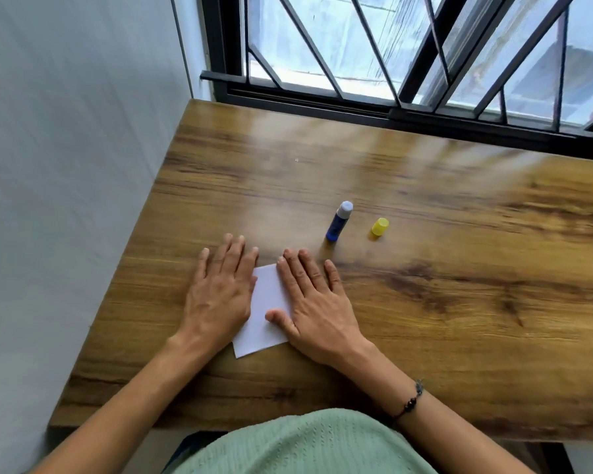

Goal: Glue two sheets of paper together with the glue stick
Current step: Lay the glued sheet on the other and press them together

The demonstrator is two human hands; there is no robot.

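- both hands, left hand and right hand, lie flat with fingers straight, pressing the paper sheets on the bench.
- glue stick stands uncapped beside its yellow cap; gluing looks done, only pressing and recapping left.

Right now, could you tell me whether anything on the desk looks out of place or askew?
The glue stick stands uncapped, its yellow cap apart to its right, so the glue may dry. Under the flat hands, left hand and right hand, the paper shows an offset corner at the near left edge.

Glue stick, yellow cap upright ahead-right; gap between passable.
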